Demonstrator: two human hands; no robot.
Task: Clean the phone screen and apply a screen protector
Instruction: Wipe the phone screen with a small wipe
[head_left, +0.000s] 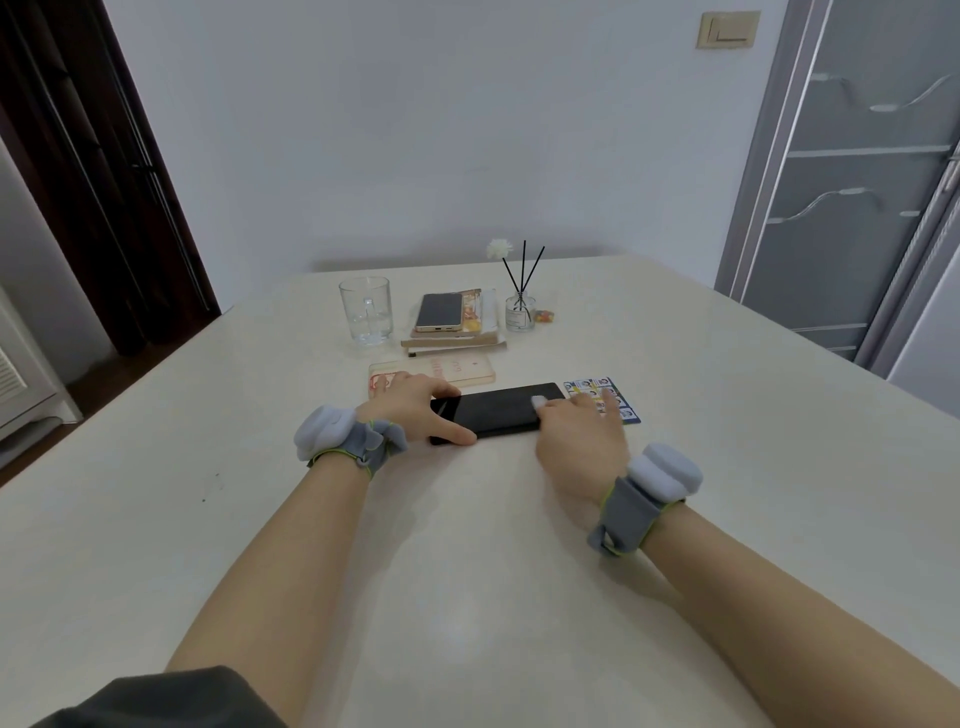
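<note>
A black phone (493, 410) lies flat and sideways on the cream table (467, 571), screen up. My left hand (410, 402) grips its left end, thumb along the near edge and fingers over the far corner. My right hand (576, 436) rests on the phone's right end and presses a small white wipe (539, 400) onto the screen under its fingertips. A blue printed packet (626, 402) lies just right of the phone, partly under my right fingers. A clear phone case (457, 370) with red print lies just behind the phone.
Further back stand a glass mug (366, 317), a second phone (440, 312) on stacked packets, and a reed diffuser bottle (520, 312) with a white flower. A wall runs behind the table; a dark door is at left, a frosted glass door at right.
</note>
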